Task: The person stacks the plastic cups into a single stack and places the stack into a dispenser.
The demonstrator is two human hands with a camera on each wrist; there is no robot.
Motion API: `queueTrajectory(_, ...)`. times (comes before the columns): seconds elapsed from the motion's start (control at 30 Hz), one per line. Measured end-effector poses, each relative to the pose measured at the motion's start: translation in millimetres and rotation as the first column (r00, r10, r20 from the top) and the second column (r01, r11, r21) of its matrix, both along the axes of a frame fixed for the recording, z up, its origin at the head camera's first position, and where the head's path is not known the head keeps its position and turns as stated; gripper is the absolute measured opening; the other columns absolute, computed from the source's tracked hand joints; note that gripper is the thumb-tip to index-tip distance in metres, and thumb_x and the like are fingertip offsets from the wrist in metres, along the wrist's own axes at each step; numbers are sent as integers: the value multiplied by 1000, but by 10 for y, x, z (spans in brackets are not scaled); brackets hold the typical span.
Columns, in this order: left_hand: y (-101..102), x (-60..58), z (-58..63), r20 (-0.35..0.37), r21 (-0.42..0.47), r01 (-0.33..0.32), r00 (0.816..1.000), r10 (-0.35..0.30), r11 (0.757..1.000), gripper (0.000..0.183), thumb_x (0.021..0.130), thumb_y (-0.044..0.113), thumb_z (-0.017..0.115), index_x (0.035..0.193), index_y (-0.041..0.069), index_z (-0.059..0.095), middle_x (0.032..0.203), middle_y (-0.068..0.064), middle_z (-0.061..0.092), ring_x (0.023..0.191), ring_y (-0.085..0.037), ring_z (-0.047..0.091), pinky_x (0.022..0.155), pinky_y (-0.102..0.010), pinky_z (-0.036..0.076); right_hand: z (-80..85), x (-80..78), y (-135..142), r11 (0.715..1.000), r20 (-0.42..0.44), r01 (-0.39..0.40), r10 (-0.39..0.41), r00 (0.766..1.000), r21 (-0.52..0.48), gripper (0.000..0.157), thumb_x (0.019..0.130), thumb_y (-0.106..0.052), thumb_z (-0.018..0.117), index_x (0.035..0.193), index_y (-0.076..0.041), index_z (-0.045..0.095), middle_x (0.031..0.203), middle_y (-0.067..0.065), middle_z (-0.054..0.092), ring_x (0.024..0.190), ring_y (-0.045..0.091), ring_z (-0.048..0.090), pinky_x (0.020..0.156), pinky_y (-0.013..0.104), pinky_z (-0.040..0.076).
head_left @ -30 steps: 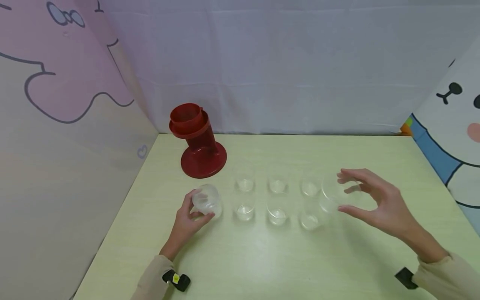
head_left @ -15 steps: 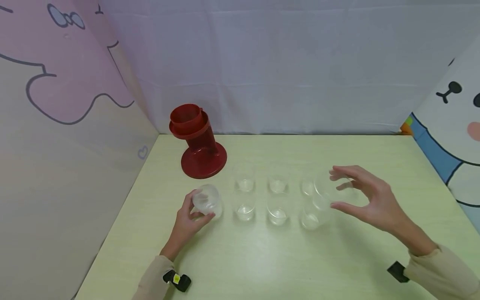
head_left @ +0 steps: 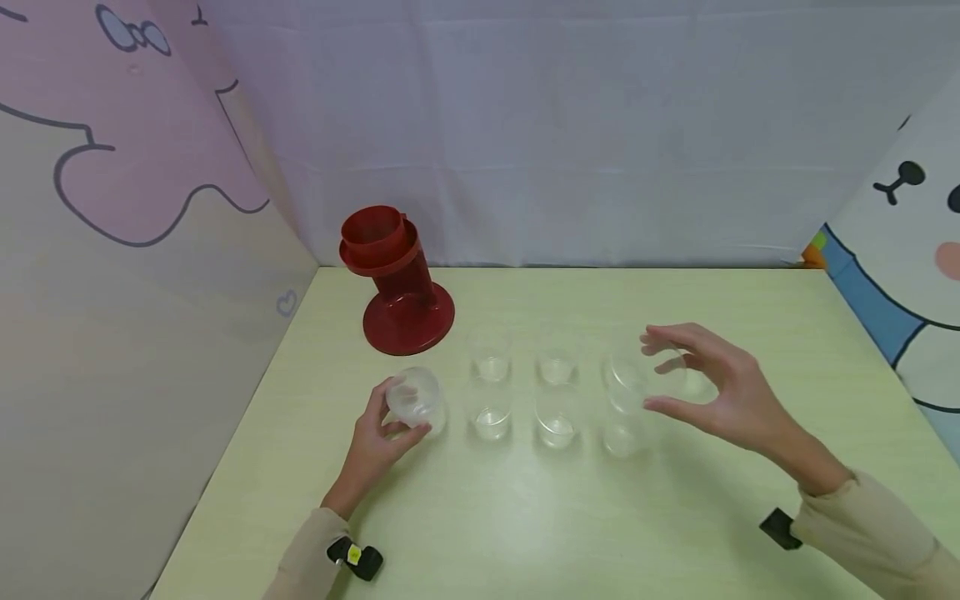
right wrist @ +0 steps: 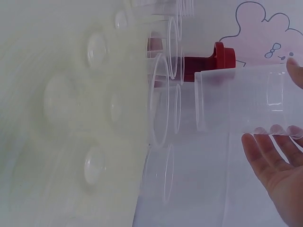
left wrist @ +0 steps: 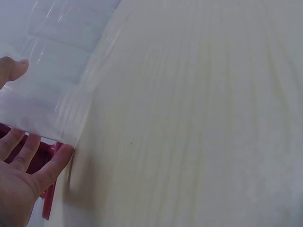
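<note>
At the left of the table, my left hand [head_left: 382, 437] grips a clear plastic cup [head_left: 414, 394], fingers on its far side and thumb on the near side. In the left wrist view, that cup [left wrist: 42, 104] shows stacked, ridged edges, with fingertips along it. On the right, my right hand [head_left: 712, 379] is curved around another clear cup [right wrist: 246, 99], which it holds above the tabletop. Between the hands stand several clear cups in two rows, among them a front cup [head_left: 557, 425] and a back cup [head_left: 491, 362]. The held right cup overlaps the rightmost ones in the head view.
A dark red stand [head_left: 405, 312] with a cup-shaped top is at the back left of the pale wood table [head_left: 525, 533]. A white cloth [head_left: 562, 142] hangs behind the table, and printed panels flank both sides.
My right hand has moved left and slightly away from me with its clear cup, over the rightmost standing cups. The left hand and its cup have stayed in place.
</note>
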State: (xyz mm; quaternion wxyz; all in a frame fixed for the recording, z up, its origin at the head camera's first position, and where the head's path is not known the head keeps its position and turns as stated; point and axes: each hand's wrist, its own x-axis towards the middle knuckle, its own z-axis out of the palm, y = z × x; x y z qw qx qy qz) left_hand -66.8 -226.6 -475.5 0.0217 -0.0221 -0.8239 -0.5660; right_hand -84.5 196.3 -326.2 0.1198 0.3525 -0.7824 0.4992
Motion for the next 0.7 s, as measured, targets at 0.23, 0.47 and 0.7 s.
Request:
queueTrajectory(0.23,2,-4,5,-9,8,3,1000,-3,1000,77,76,25,81,138,25,34,136,-2,45,120,-26,48,85,-35,53,11,-37,-81,998,7,-51,51,999,-43,80,52,25,78,126,10,51,114,13,60,102,14,59,78,22,53)
queueTrajectory(0.47,-2,-9,4,-37,32,20,999,-18,999,77,76,19,81,137,23,35,133,-4,48,115,-25,52,82,-33,54,15,-76,-150,994,15,-84,85,996,-66,78,53,24,78,126,11,51,113,15,60,102,18,58,78,25,54)
queueTrajectory(0.7,-4,-11,-9,-41,30,17,999,-15,999,77,76,18,81,137,22,35,133,-4,48,116,-25,51,82,-32,54,-34,-144,-193,987,21,-127,129,991,-102,77,55,23,78,126,10,51,114,17,59,103,19,58,78,28,54)
